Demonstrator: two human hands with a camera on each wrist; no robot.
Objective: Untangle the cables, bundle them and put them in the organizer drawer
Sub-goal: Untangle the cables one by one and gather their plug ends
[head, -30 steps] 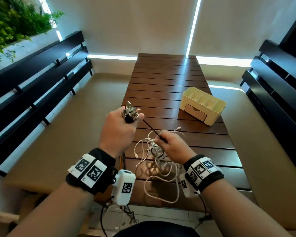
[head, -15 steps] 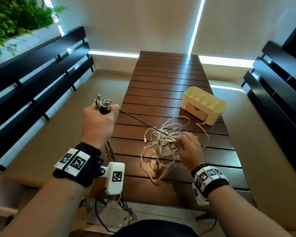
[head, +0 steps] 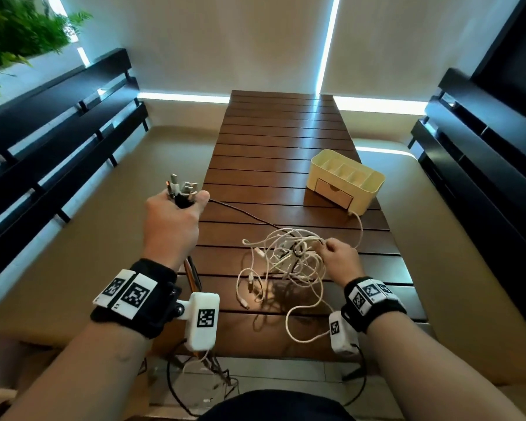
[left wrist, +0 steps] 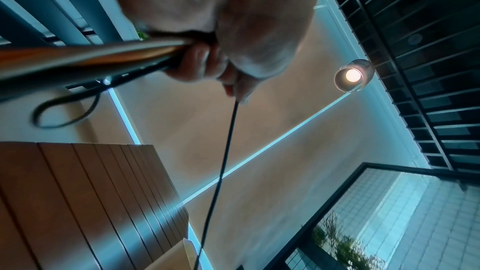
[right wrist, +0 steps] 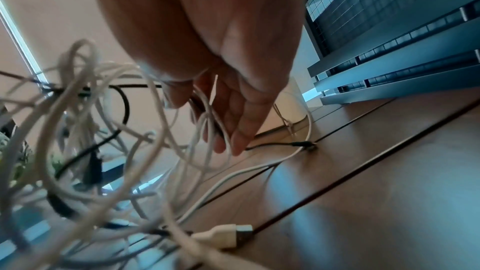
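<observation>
Cables (head: 286, 262) lie in a white heap on the wooden table (head: 286, 141), more spread out than a second ago. The left hand (head: 172, 220) has moved out past the table's left edge, squeezing a bunch of plugs (head: 181, 189), and a black cord (head: 240, 211) runs tight from it to the heap. The right hand (head: 340, 259) pinches thin cords at the heap's right side. The yellow organizer (head: 346, 180) stands behind, drawer closed. Only the right wrist view shows a white plug (right wrist: 226, 233) lying flat.

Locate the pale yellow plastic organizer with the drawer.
In the head view, the pale yellow plastic organizer sits on the slatted wooden table toward its right edge, beyond the white cable tangle and the right hand.
</observation>
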